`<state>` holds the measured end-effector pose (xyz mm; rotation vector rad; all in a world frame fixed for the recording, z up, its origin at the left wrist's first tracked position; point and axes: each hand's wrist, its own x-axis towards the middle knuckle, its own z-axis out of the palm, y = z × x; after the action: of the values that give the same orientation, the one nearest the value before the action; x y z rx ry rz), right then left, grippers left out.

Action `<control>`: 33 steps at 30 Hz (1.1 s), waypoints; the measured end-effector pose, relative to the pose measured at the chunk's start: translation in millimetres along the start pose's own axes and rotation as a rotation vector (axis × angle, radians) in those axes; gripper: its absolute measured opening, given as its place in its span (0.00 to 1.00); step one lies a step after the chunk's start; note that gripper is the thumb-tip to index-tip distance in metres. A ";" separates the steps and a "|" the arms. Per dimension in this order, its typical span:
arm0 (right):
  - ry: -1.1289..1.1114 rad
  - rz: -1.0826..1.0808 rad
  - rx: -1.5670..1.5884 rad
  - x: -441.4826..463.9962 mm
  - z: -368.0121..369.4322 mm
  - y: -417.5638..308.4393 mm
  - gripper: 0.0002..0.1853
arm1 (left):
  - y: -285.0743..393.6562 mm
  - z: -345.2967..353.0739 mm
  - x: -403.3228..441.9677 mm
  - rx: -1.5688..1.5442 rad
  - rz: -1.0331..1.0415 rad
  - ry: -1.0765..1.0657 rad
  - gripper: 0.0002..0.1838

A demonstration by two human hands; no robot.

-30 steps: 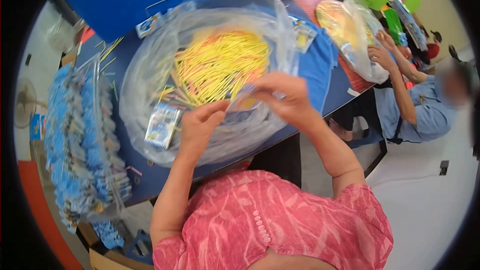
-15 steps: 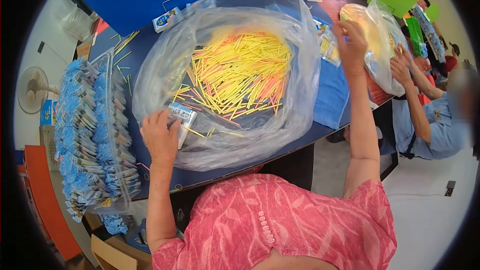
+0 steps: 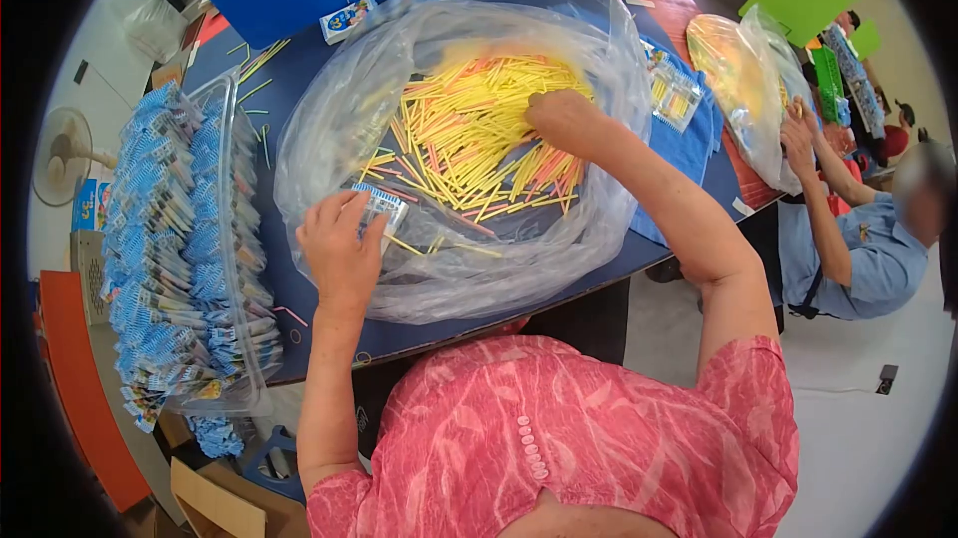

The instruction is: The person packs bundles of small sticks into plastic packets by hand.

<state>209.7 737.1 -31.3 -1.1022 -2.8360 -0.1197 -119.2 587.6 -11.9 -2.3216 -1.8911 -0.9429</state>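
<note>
1 packet (image 3: 387, 203) lies against spread fingers of the left hand (image 3: 342, 247); curled fingers of the right hand (image 3: 567, 123) touch straws (image 3: 469, 129).

A fan (image 3: 64, 159) stands far left, an open cardboard box (image 3: 222, 500) lower left, a co-worker (image 3: 871, 257) at right.

Straws (image 3: 469, 149) open from above, crumpled bag walls (image 3: 621, 99) around them, narrow gap to tray (image 3: 239, 259) leftward

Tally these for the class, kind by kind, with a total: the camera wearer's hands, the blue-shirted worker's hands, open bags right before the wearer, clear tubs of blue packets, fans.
Wearer's left hand and right hand: 2
Worker's hands: 2
Open bag: 1
Clear tub: 1
Fan: 1
Total: 7
</note>
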 end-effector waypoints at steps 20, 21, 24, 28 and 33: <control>0.121 0.307 0.674 0.0 -61.7 -60.1 0.15 | 107.1 76.3 74.2 -1.396 -0.441 -0.598 0.05; 0.289 0.244 0.705 1.1 -59.3 -63.5 0.18 | 107.2 74.8 73.3 -1.374 -0.453 -0.621 0.04; 0.338 0.170 0.857 0.2 -60.6 -73.7 0.21 | 106.0 68.9 71.7 -1.328 -0.482 -0.666 0.04; 0.166 0.167 1.072 -2.8 -53.1 -86.6 0.22 | 100.7 70.3 68.6 -1.441 -0.609 -0.769 0.02; 0.161 0.238 0.788 -10.3 -47.3 -67.1 0.14 | 85.9 67.1 60.6 -1.418 -0.673 -0.682 0.09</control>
<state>174.7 675.8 11.9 -1.1277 -2.2190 0.8060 -7.2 642.4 -9.0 -2.7916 -3.0000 -2.4712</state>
